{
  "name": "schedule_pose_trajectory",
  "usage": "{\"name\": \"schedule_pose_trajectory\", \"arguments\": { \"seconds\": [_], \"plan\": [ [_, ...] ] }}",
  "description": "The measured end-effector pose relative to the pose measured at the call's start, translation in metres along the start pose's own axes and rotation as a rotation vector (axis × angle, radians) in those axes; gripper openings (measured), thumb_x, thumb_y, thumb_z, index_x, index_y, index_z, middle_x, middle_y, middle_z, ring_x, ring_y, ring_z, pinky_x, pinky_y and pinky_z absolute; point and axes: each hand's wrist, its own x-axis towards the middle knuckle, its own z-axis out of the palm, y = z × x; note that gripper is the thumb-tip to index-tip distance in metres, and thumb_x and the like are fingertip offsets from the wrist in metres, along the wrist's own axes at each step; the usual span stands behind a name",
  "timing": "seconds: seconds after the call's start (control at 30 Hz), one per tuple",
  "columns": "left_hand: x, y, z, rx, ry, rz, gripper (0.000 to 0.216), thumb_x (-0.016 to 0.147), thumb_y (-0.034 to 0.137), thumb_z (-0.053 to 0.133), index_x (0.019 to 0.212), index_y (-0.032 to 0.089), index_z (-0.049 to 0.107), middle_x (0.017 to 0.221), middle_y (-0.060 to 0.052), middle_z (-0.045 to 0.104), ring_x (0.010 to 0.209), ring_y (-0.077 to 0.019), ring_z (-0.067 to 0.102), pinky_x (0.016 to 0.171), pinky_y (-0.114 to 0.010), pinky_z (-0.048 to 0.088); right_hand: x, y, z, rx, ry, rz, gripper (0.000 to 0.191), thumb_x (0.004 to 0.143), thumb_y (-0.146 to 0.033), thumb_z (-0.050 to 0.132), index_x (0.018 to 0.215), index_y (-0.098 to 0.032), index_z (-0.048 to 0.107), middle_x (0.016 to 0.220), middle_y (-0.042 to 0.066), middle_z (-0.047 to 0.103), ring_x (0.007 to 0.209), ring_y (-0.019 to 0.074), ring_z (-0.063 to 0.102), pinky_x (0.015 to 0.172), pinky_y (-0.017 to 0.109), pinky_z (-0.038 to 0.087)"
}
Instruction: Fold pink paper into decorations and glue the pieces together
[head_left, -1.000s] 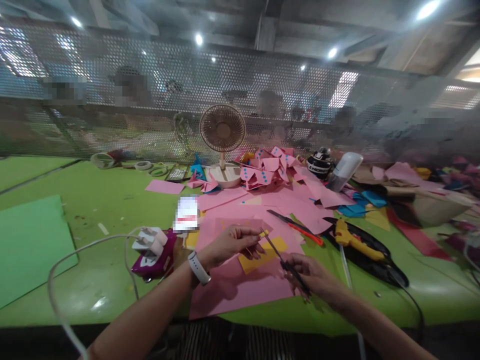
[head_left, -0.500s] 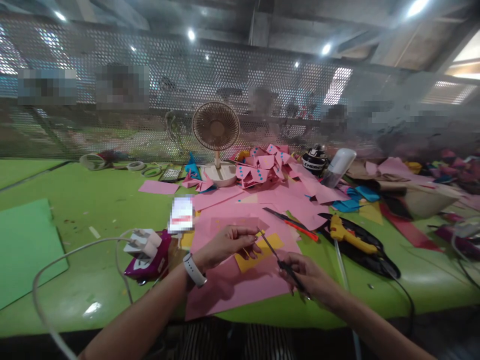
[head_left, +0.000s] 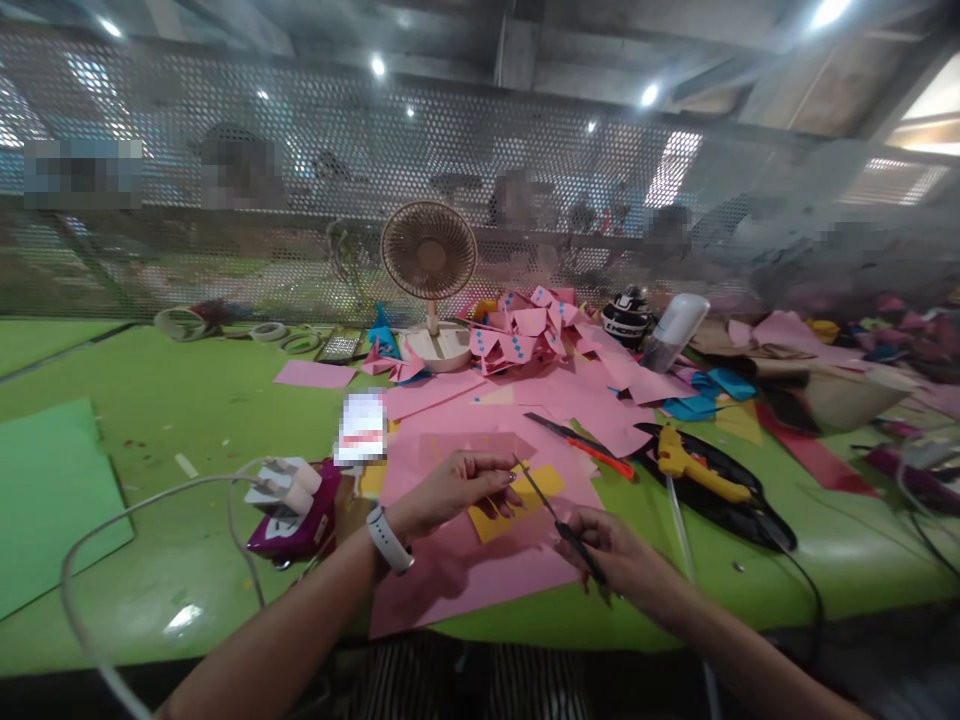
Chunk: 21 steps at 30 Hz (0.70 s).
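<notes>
My right hand [head_left: 604, 550] is closed round the dark handles of a pair of scissors [head_left: 541, 500], whose thin blades point up and to the left. The blade tips reach the fingertips of my left hand [head_left: 472, 485]. Thumb and forefinger of that hand are pinched together. A tiny yellow bit shows by the tips, but I cannot make out what the fingers hold. Under both hands lie a yellow paper piece [head_left: 551, 482] and a large pink paper sheet [head_left: 442, 590]. My left wrist wears a white band [head_left: 388, 540].
A yellow glue gun [head_left: 697, 465] rests on a black tray at the right. Near the sheet lie a red-and-black cutter [head_left: 592, 450], a phone [head_left: 361, 428] and a purple box with plugs [head_left: 300, 515]. Behind stand a fan [head_left: 429, 250] and folded pink papers [head_left: 517, 335].
The scissor handles have drawn closer together in my right hand, and the blades look closed. My left hand stays almost still. The view has shifted slightly.
</notes>
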Motion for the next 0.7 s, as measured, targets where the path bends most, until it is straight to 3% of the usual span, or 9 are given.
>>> {"name": "schedule_pose_trajectory", "arguments": {
  "seconds": [0.47, 0.7],
  "plan": [
    [-0.0017, 0.0007, 0.0028, 0.0, -0.008, -0.01, 0.042, 0.076, 0.039, 0.064, 0.11, 0.014, 0.059, 0.078, -0.008, 0.07, 0.066, -0.0138, 0.063, 0.065, -0.027, 0.047, -0.0047, -0.0031, 0.0028, -0.027, 0.037, 0.017, 0.05, 0.055, -0.059, 0.072, 0.064, -0.018, 0.043, 0.053, -0.008, 0.037, 0.047, 0.0052, 0.035, 0.041, 0.018, 0.035],
    [0.0004, -0.0009, 0.008, -0.129, -0.026, -0.055, 0.045, 0.08, 0.051, 0.053, 0.089, 0.009, 0.066, 0.094, -0.015, 0.068, 0.081, -0.0208, 0.065, 0.081, -0.036, 0.048, -0.0036, 0.003, 0.001, -0.119, 0.026, 0.038, 0.049, 0.058, -0.057, 0.071, 0.063, -0.018, 0.042, 0.053, -0.008, 0.038, 0.047, 0.0049, 0.035, 0.041, 0.017, 0.032]
  ]
}}
